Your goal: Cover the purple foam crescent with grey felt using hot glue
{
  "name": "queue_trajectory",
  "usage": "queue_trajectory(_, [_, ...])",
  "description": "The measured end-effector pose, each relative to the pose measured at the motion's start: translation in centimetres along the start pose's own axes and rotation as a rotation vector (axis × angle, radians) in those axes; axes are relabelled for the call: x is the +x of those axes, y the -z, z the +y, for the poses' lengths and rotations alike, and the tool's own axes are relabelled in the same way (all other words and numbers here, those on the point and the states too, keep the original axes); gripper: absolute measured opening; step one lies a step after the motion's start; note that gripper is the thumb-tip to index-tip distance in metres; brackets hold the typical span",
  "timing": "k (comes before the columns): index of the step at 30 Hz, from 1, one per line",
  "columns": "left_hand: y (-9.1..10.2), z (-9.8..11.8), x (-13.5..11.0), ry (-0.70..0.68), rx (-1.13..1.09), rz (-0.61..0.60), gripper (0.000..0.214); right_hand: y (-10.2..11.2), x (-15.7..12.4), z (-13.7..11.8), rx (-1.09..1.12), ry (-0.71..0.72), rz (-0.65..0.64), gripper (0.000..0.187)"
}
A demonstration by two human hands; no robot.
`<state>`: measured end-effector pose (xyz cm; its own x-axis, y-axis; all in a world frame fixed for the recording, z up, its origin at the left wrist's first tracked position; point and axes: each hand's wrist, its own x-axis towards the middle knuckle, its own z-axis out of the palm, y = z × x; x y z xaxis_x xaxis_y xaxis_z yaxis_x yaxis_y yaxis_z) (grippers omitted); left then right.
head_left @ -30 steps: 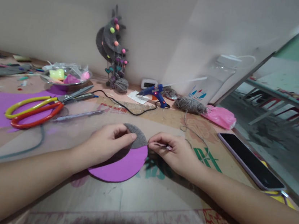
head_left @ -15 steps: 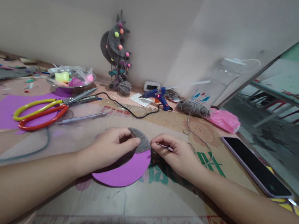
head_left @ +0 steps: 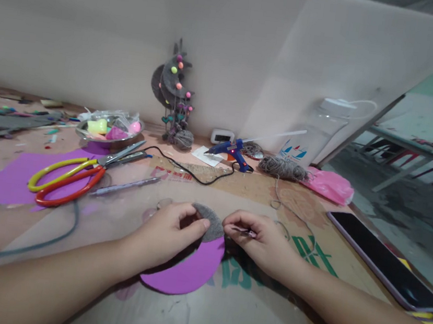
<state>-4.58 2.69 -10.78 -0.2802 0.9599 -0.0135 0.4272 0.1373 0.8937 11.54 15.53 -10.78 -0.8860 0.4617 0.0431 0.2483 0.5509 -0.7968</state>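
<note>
My left hand (head_left: 170, 238) grips a curved purple foam piece (head_left: 190, 274), its thumb on top and its fingers underneath. Grey yarn wrapping (head_left: 212, 223) covers the upper end of this piece in close turns. Just right of the wrapped edge, my right hand (head_left: 254, 237) is closed in a pinch. A grey yarn strand (head_left: 293, 213) trails from the grey yarn ball (head_left: 282, 168) towards that hand, and the part between the fingertips is too thin to see clearly. The fingers of my left hand are partly hidden behind the piece.
Scissors (head_left: 66, 180) with yellow and red handles lie left, near a pen (head_left: 126, 187). A blue glue gun (head_left: 233, 152) stands at the back beside a decorated grey moon ornament (head_left: 174, 86). A phone (head_left: 382, 258) lies right; a metal bowl (head_left: 110, 144) stands back left.
The whole scene sits slightly lower and further right, as the head view has shifted. Both hands keep nearly the same hold around the purple piece.
</note>
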Motion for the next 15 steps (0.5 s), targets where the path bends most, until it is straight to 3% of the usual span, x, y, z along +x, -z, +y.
queue_trajectory(5, [0.14, 0.40, -0.16, 0.015, 0.037, -0.008, 0.023, 0.22, -0.34, -0.22, -0.065, -0.008, -0.011, 0.011])
queue_trajectory(15, [0.34, 0.22, -0.16, 0.046, 0.086, 0.016, 0.024, 0.10, 0.12, -0.09, 0.029, -0.043, -0.053, 0.010])
